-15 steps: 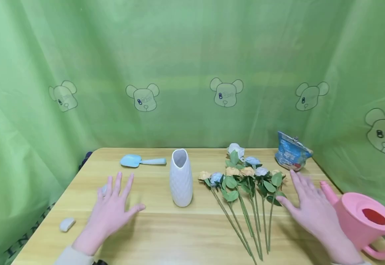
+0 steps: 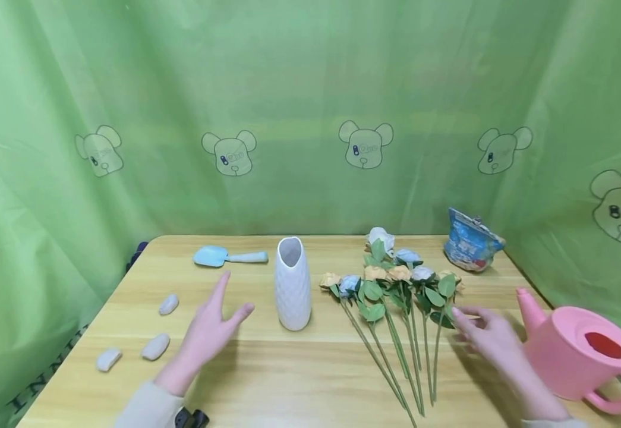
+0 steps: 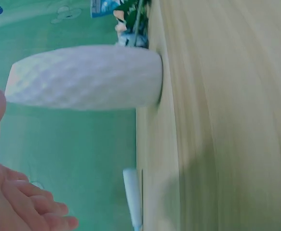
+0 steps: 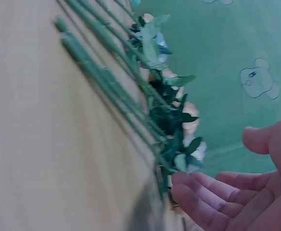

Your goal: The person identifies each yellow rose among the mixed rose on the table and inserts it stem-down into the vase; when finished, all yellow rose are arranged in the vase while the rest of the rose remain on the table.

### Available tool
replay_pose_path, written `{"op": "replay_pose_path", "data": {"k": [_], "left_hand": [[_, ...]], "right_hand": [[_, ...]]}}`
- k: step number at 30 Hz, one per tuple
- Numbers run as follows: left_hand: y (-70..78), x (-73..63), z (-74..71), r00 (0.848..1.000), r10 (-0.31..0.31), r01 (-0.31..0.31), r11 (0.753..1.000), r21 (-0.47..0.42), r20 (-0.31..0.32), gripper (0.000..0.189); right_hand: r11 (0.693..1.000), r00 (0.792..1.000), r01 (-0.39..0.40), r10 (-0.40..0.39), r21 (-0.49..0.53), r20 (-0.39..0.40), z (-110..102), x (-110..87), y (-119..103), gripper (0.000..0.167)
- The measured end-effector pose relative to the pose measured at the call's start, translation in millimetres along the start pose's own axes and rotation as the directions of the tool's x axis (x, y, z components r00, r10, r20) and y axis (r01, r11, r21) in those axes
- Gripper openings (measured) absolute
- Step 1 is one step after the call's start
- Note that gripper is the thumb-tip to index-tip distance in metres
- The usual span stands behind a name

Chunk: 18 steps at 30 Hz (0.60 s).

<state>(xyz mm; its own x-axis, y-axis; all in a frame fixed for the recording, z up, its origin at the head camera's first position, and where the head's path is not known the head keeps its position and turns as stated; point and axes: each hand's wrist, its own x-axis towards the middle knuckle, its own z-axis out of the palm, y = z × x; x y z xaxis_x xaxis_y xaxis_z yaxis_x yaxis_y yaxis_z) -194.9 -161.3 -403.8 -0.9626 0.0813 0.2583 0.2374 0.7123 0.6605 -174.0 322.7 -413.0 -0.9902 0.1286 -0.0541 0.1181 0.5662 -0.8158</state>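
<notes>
A white textured vase stands upright mid-table. To its left my left hand hovers with thumb and fingers spread, holding nothing; in the left wrist view the thumb overlaps the line of the vase's mouth. Artificial roses in white, blue and peach lie to the right of the vase, their green stems pointing toward me. My right hand is beside the rightmost rose, with its fingers loosely bent and nothing in them. In the right wrist view the fingertips come right up to the leaves.
A pink watering can stands at the right edge, close to my right forearm. At the back right sits a crumpled blue bag. A light-blue toy shovel lies at the back left, and three pale stones lie at the left.
My left hand has moved right, toward the vase, and turned, uncovering two stones. My right hand has drawn back slightly toward me, and its fingers have bent from straight.
</notes>
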Motion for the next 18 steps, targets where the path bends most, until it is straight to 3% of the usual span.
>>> {"op": "replay_pose_path", "data": {"k": [3,5,8,13,18], "left_hand": [[4.7,3.7,9.3,1.000,0.021,-0.023,0.994,-0.106,-0.020,0.085],[8.6,6.5,14.3,0.999,0.043,-0.048,0.983,-0.180,-0.030,0.083],[15.5,12.2,21.5,0.997,0.072,-0.080,0.959,-0.272,-0.041,0.080],[26.3,23.4,30.9,0.995,0.080,-0.099,0.931,-0.352,-0.066,0.077],[35.1,34.7,39.9,0.992,0.084,-0.118,0.887,-0.447,-0.095,0.077]], "right_hand": [[0.985,0.991,-0.126,0.119,0.118,0.060,7,2.9,5,0.078],[0.969,0.985,-0.166,0.154,0.181,0.079,12,4.1,8,0.075],[0.947,0.978,-0.208,0.192,0.246,0.087,17,5.9,9,0.072],[0.917,0.969,-0.248,0.228,0.313,0.099,23,9.5,7,0.067],[0.894,0.961,-0.272,0.270,0.357,0.057,31,14.0,5,0.056]]}}
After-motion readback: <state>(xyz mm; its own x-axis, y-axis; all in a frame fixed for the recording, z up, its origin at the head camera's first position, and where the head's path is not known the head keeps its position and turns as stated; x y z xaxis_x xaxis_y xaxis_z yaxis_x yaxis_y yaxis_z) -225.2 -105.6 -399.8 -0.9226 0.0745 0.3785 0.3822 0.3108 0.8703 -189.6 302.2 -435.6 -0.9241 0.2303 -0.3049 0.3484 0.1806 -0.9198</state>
